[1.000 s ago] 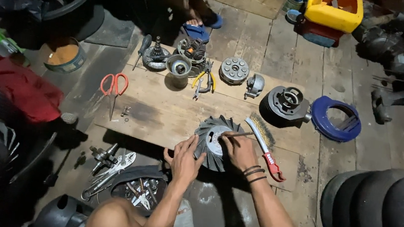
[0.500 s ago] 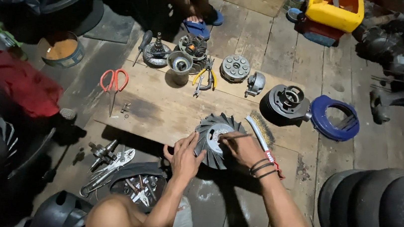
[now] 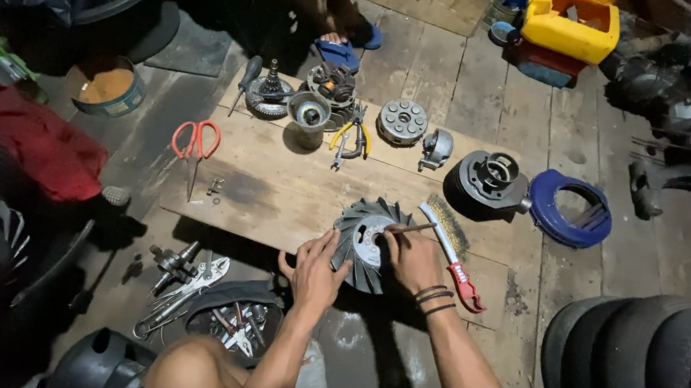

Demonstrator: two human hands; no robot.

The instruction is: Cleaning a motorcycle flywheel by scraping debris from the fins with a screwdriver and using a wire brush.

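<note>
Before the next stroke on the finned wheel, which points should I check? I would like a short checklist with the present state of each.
1. Left hand steadies the finned wheel at its rim: ok.
2. Wheel lies flat on the wooden board: ok.
3. Right hand grips the thin tool, tip at the hub: ok.
4. Wire brush close beside the right hand: ok.
5. Hub surface clean: cannot tell.

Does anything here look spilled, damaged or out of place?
Nothing looks spilled or broken. The left hand steadies the finned fan wheel on the wooden board; the right hand holds a thin tool to it.
</note>
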